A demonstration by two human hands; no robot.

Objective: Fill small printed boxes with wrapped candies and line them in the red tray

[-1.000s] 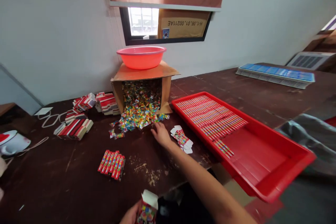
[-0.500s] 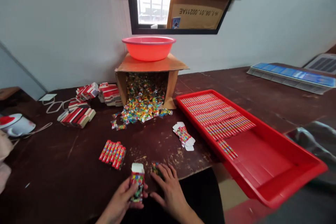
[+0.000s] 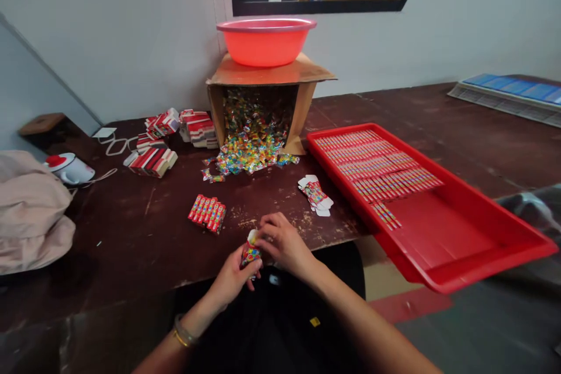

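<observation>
Head view of a dark brown wooden counter (image 3: 131, 228) set against a pale wall. At the near edge of the counter, the left hand (image 3: 231, 276) grasps a small colourfully printed cardboard carton (image 3: 250, 252), held upright with its white top flap open; the fingers of the left hand wrap the lower part of the carton. The right hand (image 3: 284, 242) rests over the top of the same carton, its fingers curled at the flap; whether they pinch anything cannot be told. Just beyond the hands, a short row of red printed cartons (image 3: 207, 213) lies flat on the counter, and to the right of it lies a small pile of flat unfolded carton blanks (image 3: 316, 195). Farther back, a brown cardboard box (image 3: 267, 93) lies on its side with its opening facing the viewer, and a heap of multicoloured wrapped candies (image 3: 250, 152) spills out of it onto the counter. An orange-red plastic basin (image 3: 266, 41) stands on top of the box. To the left of the box lie stacks of red-and-white folded cartons (image 3: 153, 159). To the right of the hands, a long red plastic tray (image 3: 460, 245) overhangs the counter edge; rows of filled cartons (image 3: 377, 166) cover its far half. A beige cloth bundle (image 3: 30, 210) lies at the left edge.
</observation>
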